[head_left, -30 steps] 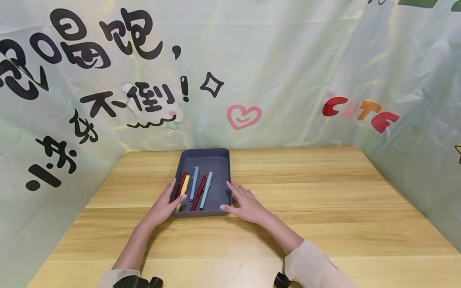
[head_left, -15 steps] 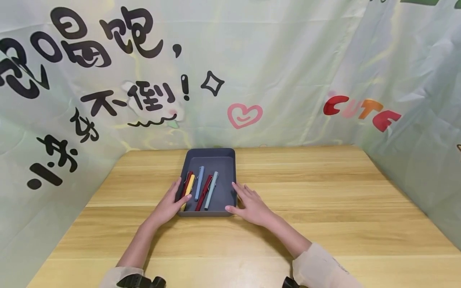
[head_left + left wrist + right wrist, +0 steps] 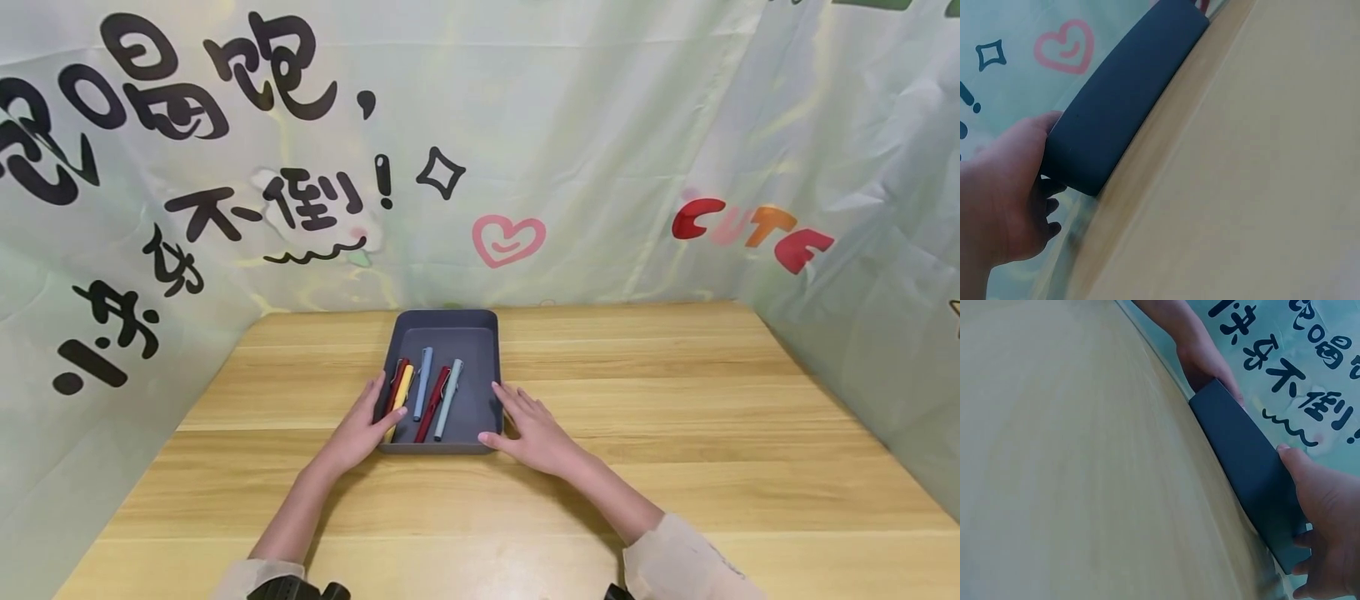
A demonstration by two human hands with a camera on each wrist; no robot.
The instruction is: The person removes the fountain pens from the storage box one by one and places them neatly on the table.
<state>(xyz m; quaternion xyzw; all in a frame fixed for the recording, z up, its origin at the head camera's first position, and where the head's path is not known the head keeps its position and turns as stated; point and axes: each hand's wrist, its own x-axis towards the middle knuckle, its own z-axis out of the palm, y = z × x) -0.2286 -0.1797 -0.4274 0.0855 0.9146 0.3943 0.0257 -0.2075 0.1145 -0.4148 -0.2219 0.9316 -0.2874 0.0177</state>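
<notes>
A dark grey rectangular tray [image 3: 478, 350] stands toward the back of the table, left of its middle. Several capped pens lie in it: a yellow one [image 3: 403, 387], a blue one [image 3: 423, 383], a pale teal one [image 3: 448, 400], a dark red one [image 3: 432, 406] and another dark red one beside the yellow. My left hand [image 3: 360, 433] grips the left wall, thumb over the rim, fingers outside. My right hand [image 3: 538, 437] holds the near right corner, its thumb on the rim. The wrist views show the tray's plain outer wall [image 3: 1129, 94] between both hands.
The wooden table [image 3: 675, 400] extends around the tray on all sides. A printed cloth [image 3: 600, 167] with lettering, a heart and a star hangs behind and along both sides. Its lower edge meets the table's back edge close behind the tray.
The tray has shifted a little to the right over the last second, both hands moving along with it. The pens keep their places inside.
</notes>
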